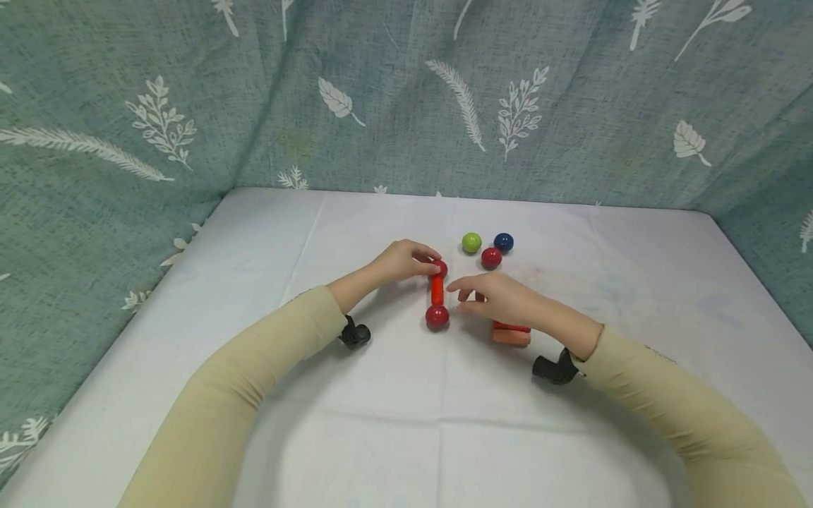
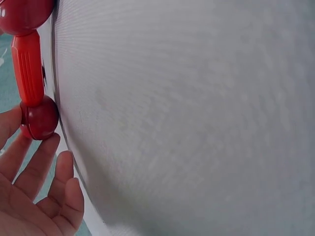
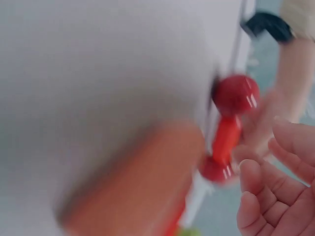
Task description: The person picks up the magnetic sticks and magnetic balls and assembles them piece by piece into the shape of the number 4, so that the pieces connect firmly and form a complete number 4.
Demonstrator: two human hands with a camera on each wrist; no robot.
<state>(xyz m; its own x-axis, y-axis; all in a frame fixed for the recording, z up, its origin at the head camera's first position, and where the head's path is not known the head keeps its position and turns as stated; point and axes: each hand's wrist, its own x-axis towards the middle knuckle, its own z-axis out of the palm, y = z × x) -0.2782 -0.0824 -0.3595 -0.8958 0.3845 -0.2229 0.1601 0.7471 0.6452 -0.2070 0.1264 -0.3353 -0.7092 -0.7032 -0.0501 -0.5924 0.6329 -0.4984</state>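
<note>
A red rod (image 1: 437,290) lies on the white cloth with a dark red ball at each end, the shape of a small dumbbell. My left hand (image 1: 401,261) pinches the far ball (image 1: 441,269) between thumb and fingers; the left wrist view shows this grip on the ball (image 2: 42,120) closely. The near ball (image 1: 437,317) is untouched. Just right of the rod, my right hand (image 1: 498,298) hovers with loosely bent fingers and holds nothing. Partly hidden beneath it are a red stick (image 1: 513,327) and an orange stick (image 1: 511,339), side by side.
Beyond the right hand, a green ball (image 1: 471,243), a blue ball (image 1: 504,243) and another red ball (image 1: 492,258) sit in a loose cluster. A blue-grey leaf-print curtain (image 1: 406,99) hangs behind the table's far edge. Black wrist cameras (image 1: 555,368) hang under both wrists.
</note>
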